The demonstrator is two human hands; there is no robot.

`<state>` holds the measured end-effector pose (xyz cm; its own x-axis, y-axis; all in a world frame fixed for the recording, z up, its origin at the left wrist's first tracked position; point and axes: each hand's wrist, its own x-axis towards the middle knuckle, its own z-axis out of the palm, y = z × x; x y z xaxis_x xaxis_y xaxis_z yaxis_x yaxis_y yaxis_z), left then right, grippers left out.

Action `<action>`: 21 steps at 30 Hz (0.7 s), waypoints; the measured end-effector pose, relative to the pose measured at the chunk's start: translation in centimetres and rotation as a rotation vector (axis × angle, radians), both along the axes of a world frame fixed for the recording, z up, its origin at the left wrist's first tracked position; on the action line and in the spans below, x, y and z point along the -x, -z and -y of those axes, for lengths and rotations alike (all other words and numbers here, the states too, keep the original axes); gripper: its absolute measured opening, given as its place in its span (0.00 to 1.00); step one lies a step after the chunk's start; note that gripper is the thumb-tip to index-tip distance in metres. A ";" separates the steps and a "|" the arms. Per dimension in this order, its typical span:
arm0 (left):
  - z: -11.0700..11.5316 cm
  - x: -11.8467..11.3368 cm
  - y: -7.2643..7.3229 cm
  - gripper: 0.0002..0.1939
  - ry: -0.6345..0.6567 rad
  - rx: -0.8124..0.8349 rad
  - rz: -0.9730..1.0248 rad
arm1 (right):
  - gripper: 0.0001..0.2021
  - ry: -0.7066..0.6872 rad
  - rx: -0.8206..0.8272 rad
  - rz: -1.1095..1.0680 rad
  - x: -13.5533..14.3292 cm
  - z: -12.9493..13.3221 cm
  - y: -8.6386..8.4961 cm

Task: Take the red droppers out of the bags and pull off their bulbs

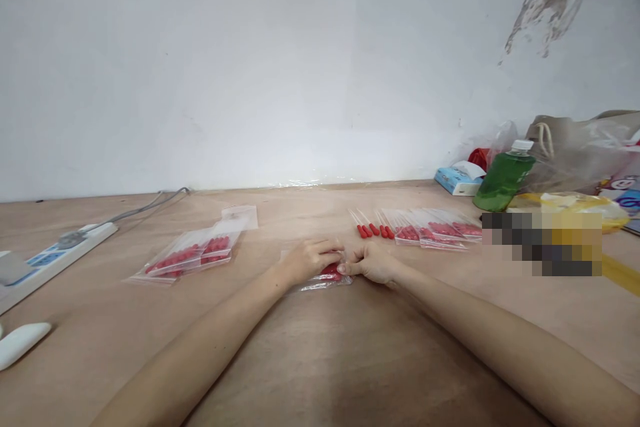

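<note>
A clear plastic bag with red-handled items inside lies on the table in front of me. My left hand rests on the bag, its fingers bent over the upper part. My right hand pinches the bag's right edge between thumb and fingers. To the right lie several loose red-handled sticks with thin pale shafts, beside a row of filled bags. More filled bags overlap at the left, with a flat clear bag at their upper end.
A white power strip with a cable and a white object lie at the left. At the right stand a blue tissue pack, a leaning green bottle and plastic bags. A wall rises behind the table.
</note>
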<state>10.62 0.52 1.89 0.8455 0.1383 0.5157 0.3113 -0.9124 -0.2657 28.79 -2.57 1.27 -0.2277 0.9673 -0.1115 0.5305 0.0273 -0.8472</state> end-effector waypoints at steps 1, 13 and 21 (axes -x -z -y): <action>-0.1 -0.1 0.1 0.14 0.006 -0.026 -0.012 | 0.18 -0.002 -0.004 -0.006 0.0 0.0 0.1; -0.6 -0.4 0.7 0.12 -0.042 -0.092 -0.061 | 0.08 -0.075 0.073 -0.031 -0.6 -0.3 -1.6; -0.6 -0.3 0.7 0.10 -0.081 -0.053 -0.106 | 0.07 0.017 0.021 -0.010 0.3 0.0 -1.4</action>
